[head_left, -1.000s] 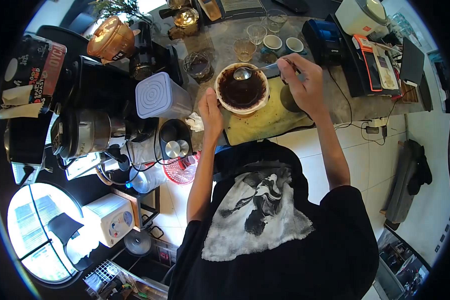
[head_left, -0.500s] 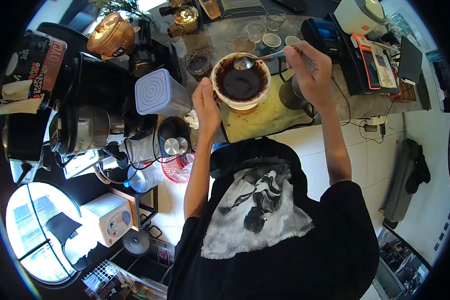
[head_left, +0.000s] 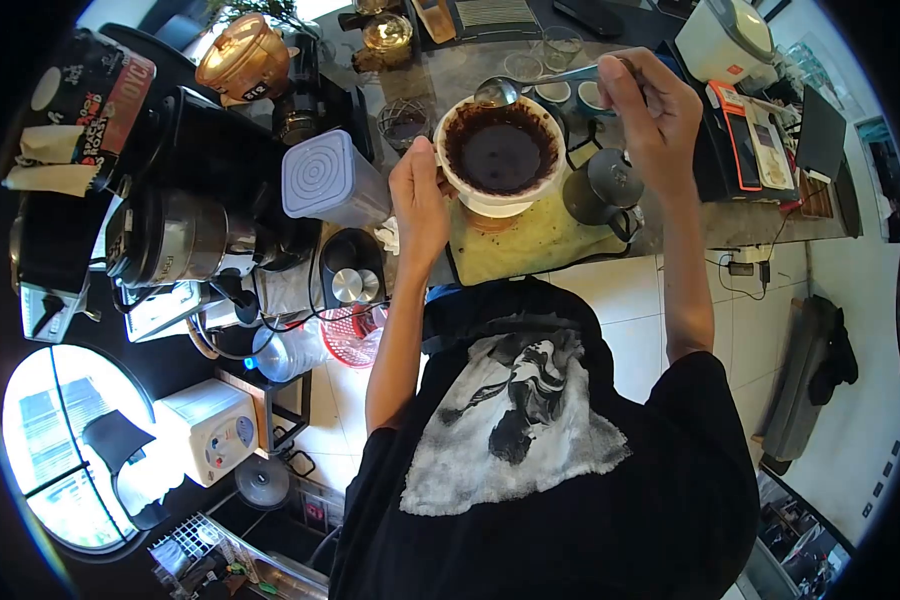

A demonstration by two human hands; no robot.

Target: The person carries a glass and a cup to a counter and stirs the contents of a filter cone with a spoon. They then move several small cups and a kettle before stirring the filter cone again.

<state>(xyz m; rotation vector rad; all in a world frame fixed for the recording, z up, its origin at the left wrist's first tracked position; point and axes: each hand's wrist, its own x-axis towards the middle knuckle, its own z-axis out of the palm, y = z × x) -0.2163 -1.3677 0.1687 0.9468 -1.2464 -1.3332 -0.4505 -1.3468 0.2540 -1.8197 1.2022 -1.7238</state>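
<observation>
My left hand [head_left: 419, 200] is closed at the left side of a white coffee dripper [head_left: 510, 210], its fingers partly hidden behind the rim. Inside, a coffee-stained filter holds dark wet coffee [head_left: 500, 157]. In my right hand [head_left: 655, 118] a metal spoon [head_left: 570, 76] is pinched by its handle. The bowl of the spoon hangs over the far rim of the dripper. Under the dripper is a brown base [head_left: 490, 220] on a yellow-green cloth [head_left: 510, 250] dotted with dark specks. Right of it sits a dark grey lidded pot [head_left: 602, 186].
A lidded plastic container [head_left: 320, 175] stands left of my left hand. Beyond the dripper are small cups [head_left: 592, 96] and glasses [head_left: 562, 45]. A dark scale-like device with metal knobs [head_left: 350, 285] lies near the front edge. Cables [head_left: 740, 270] hang at the right.
My right hand has moved right and up, lifting the spoon from over the coffee to the far rim. The view has shifted slightly. My left hand keeps its hold on the dripper.
</observation>
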